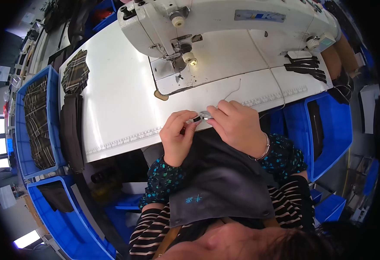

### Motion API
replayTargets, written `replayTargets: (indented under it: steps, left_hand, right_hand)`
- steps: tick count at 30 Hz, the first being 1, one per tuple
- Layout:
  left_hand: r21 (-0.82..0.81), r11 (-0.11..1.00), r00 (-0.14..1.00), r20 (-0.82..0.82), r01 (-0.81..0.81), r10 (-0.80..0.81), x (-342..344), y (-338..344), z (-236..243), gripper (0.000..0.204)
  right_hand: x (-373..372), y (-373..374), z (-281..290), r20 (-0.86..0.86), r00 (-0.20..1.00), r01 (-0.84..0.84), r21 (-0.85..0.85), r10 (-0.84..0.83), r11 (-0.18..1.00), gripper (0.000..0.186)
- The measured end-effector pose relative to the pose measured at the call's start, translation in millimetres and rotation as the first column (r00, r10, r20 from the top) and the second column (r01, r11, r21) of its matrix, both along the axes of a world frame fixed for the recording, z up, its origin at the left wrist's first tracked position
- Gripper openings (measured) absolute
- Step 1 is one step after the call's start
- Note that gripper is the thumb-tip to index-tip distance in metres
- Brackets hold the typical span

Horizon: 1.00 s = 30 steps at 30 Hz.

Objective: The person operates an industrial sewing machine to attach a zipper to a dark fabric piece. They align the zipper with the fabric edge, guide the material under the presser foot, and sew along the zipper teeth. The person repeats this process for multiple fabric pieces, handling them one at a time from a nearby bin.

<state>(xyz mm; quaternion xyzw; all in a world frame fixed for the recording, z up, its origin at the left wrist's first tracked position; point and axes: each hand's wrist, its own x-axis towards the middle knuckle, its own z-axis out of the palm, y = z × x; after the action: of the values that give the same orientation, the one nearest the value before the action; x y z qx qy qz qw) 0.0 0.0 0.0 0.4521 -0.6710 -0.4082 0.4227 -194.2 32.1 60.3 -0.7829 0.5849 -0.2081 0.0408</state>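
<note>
Close together at the front edge of the white sewing table (120, 99), my two hands meet over small parts. My left hand (177, 135) pinches a small black-wound bobbin (197, 118) between thumb and fingers. Thumb and forefinger of my right hand (238, 128) are closed on a small silver metal piece that looks like a bobbin case (205, 115). The two parts are side by side, partly covered by fingertips; whether they touch I cannot tell. A loose pale thread (231, 92) curls on the table beyond my right hand.
A white sewing machine (216, 19) spans the back, its needle area (179, 60) lit. Plaid cloth (75, 71) and dark strips (72, 130) lie at the left edge, black zipper-like strips (304, 67) at the right. Blue bins (51, 117) flank the table; a printed ruler (125, 141) runs along its front.
</note>
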Motion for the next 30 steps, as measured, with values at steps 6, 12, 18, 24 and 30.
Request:
replayTargets:
  steps: [6,12,18,24,30]
  left_hand:
    - [-0.077,0.990,0.989,-0.102,-0.116,0.108,21,7,2,0.027]
    - [0.171,0.647,0.535,-0.429,-0.744,0.728,131,65,-65,0.024]
    - [0.814,0.543,-0.117,-0.571,-0.207,0.812,244,66,-142,0.026]
    - [0.843,0.508,-0.345,-0.536,-0.175,0.771,270,-17,-154,0.039]
    - [0.898,0.341,-0.504,-0.439,-0.278,0.744,245,13,-152,0.028]
  right_hand:
    - [-3,-17,-13,-0.079,0.995,0.061,-0.040,-0.064,0.997,0.015]
    - [-65,-26,-37,-0.208,0.952,0.217,-0.053,-0.223,0.975,0.043]
    - [-7,-30,-24,-0.177,0.983,-0.073,-0.079,0.058,0.994,0.036]
    - [94,-43,-12,-0.142,0.933,-0.346,-0.092,0.332,0.934,0.033]
    - [155,-35,-13,-0.122,0.864,-0.491,0.010,0.489,0.871,0.033]
